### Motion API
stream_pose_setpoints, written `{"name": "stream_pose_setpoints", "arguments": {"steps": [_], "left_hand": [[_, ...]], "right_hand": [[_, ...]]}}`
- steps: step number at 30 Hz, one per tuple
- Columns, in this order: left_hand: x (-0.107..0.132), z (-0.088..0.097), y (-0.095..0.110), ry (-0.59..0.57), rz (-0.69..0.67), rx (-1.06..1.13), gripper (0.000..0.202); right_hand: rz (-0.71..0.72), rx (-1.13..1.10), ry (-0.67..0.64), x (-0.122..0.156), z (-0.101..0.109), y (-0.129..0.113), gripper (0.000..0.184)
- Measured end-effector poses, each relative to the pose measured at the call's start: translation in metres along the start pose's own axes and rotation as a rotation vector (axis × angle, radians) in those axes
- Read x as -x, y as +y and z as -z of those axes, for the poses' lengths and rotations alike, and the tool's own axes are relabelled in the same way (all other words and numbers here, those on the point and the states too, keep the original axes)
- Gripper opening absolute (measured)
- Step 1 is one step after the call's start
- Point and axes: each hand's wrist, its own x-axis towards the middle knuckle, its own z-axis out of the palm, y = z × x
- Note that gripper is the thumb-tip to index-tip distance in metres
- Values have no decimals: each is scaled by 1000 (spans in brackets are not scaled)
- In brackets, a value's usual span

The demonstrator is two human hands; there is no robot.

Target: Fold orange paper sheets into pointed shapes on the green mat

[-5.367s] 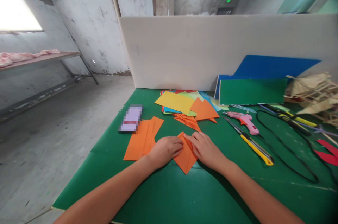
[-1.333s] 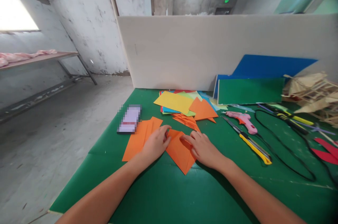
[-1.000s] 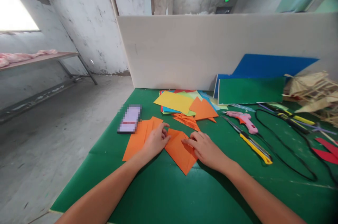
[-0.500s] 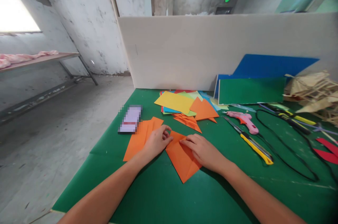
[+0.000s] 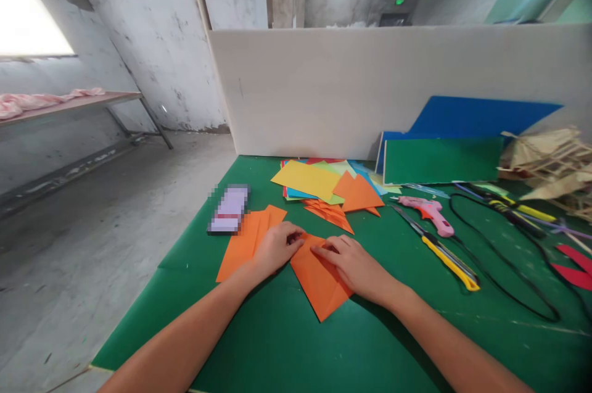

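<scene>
A folded orange paper (image 5: 319, 285) lies on the green mat (image 5: 287, 343) in front of me, one corner pointing toward me. My left hand (image 5: 276, 248) rests on the paper's upper left corner with fingers curled, pinching its edge. My right hand (image 5: 354, 264) lies on the paper's right side, index finger stretched along a crease near the top. Left of my left hand lie more folded orange sheets (image 5: 243, 244).
A stack of coloured papers (image 5: 319, 183) and orange triangles (image 5: 330, 213) lies behind the hands. A blurred phone (image 5: 229, 208) sits at left. To the right lie a pink glue gun (image 5: 428, 211), a yellow utility knife (image 5: 446, 254), a black cable (image 5: 504, 263), and green and blue boards (image 5: 441, 158).
The orange paper has turned and shifted slightly toward me. My right hand slid left onto its top crease; my left hand curled its fingers tighter at the upper left corner.
</scene>
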Motion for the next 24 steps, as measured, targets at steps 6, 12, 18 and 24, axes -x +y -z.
{"name": "stream_pose_setpoints", "arguments": {"steps": [6, 12, 18, 24], "left_hand": [[2, 4, 1, -53, -169, -113, 18], [0, 14, -7, -196, -399, -234, 21], [-3, 15, -10, -235, -485, -274, 23], [-3, 14, -8, -239, -557, -289, 22]], "right_hand": [[-7, -2, 35, 2, -7, 3, 50], [-7, -14, 44, 2, -5, 2, 46], [-34, -97, 98, 3, -2, -1, 35], [-62, -59, 123, 3, -7, 1, 43]]}}
